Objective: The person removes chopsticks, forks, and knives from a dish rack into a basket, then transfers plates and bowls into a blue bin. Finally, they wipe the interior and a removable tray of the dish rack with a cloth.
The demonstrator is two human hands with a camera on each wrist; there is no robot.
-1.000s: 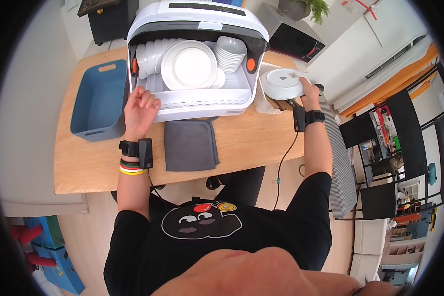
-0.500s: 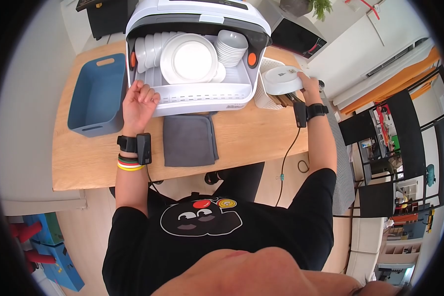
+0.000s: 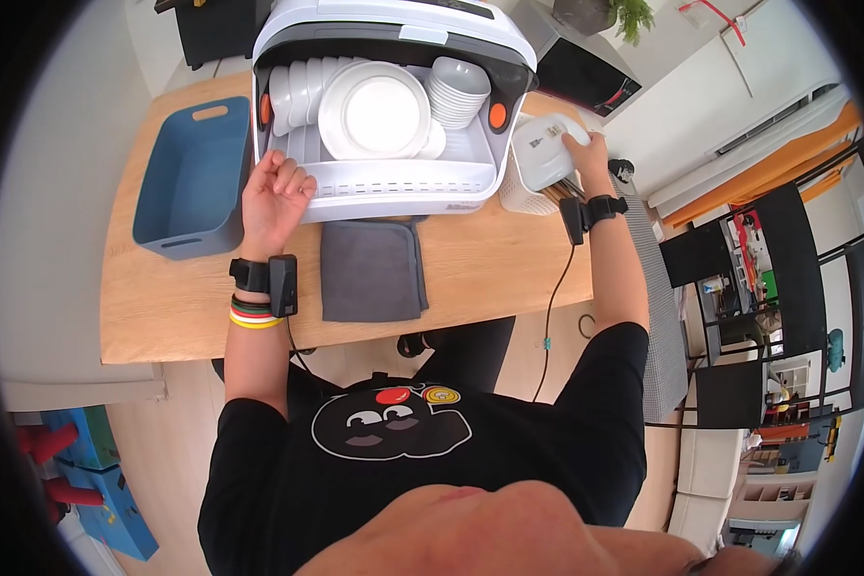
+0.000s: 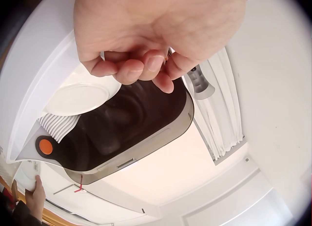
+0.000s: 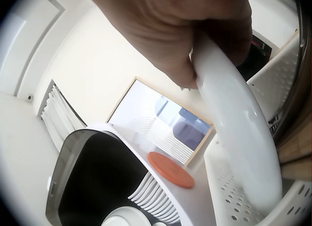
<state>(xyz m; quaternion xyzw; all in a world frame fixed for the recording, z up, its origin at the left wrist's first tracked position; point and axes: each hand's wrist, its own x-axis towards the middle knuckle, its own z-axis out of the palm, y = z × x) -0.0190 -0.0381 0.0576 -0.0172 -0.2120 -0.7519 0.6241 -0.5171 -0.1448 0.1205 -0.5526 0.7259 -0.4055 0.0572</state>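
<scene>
Pinching the white dish, the right hand newly tilts it over the basket below, perhaps to fit inside.

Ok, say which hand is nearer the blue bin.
Left. The left hand is beside the blue bin; the right hand is right of the dish cabinet, holding a white dish.

Loosely curled left hand, white plate, stacked bowls, orange disc, right hand holding white dish
</scene>
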